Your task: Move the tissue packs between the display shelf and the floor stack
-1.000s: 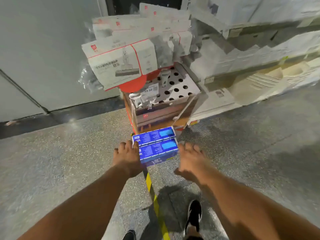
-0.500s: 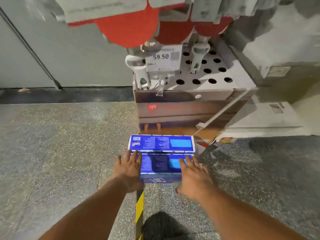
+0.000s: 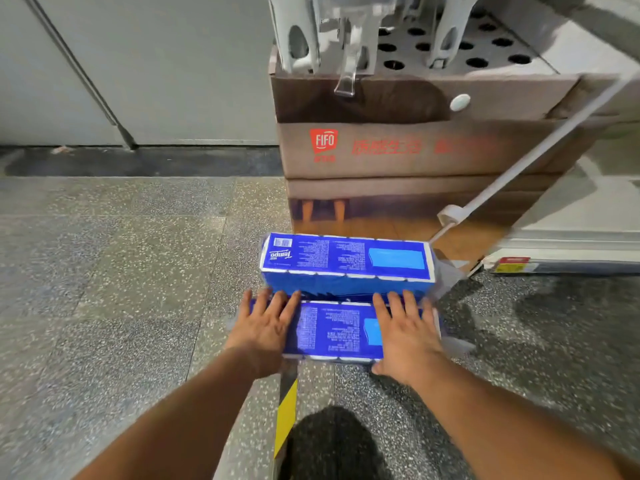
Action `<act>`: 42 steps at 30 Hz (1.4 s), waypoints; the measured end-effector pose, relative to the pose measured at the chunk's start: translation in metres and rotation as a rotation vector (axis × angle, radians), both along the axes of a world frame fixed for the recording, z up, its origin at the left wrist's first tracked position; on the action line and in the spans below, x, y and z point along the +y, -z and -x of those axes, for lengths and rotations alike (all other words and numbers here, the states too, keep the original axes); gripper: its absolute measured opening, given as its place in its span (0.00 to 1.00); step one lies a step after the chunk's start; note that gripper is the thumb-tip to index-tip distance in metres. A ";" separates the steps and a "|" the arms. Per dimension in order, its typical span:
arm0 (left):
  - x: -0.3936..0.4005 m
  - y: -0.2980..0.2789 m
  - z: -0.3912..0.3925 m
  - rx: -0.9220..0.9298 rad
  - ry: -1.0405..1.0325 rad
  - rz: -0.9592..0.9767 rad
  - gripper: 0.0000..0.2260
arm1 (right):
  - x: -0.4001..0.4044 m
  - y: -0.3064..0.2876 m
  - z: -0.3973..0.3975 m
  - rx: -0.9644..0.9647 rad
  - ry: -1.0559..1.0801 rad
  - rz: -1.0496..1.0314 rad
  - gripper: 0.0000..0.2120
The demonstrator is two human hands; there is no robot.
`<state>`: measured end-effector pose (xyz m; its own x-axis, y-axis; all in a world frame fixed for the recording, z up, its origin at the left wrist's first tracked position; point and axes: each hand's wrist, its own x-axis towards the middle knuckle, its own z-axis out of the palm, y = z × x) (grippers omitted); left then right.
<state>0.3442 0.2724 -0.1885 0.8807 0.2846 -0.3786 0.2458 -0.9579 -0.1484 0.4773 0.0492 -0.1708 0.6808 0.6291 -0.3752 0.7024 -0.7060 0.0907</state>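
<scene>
- Lying on the speckled floor [image 3: 121, 271] just in front of a stack of brown cardboard boxes [image 3: 398, 150]: two blue tissue packs, side by side and touching along their long edges.
- Sitting higher in the picture and closer to the boxes: the far tissue pack [image 3: 346, 259], showing a "Tempo" logo, a barcode and a light blue panel on its top face.
- Resting flat on the near tissue pack [image 3: 334, 330]: both hands, fingers straight and spread, nothing curled round the pack.
- Covering the left end of that pack: the left hand [image 3: 265, 327], fingertips reaching the seam between the two packs.
- Covering the right end: the right hand [image 3: 405, 330], fingertips likewise at the seam, thumb hanging off the near edge.
- Staying apart, with the printed middle of the pack showing between them.
- Running under the near pack toward the camera: a yellow and black floor stripe [image 3: 287, 410].
- Standing on top of the boxes: a white perforated panel [image 3: 450, 43] with white plastic holders [image 3: 298, 36].
- Leaning against the boxes on the right: a white rod [image 3: 526, 157].
- Showing on the box front: a red "FIFO" mark [image 3: 323, 140].
</scene>
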 end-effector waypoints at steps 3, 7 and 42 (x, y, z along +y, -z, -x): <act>-0.002 0.000 -0.006 0.068 0.004 -0.016 0.54 | 0.003 0.007 -0.005 0.076 -0.003 0.033 0.64; 0.001 0.007 -0.016 -0.051 0.006 -0.035 0.47 | 0.006 0.012 -0.010 -0.012 -0.014 -0.023 0.53; -0.001 -0.773 0.291 -0.307 -0.552 -0.070 0.51 | 0.108 -0.759 0.169 -0.006 -0.643 -0.191 0.56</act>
<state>0.0534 0.2714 0.5843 0.6627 0.7426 -0.0966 0.7419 -0.6686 -0.0502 0.3087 0.1575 0.5882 0.1502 0.9651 -0.2143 0.9884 -0.1514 0.0114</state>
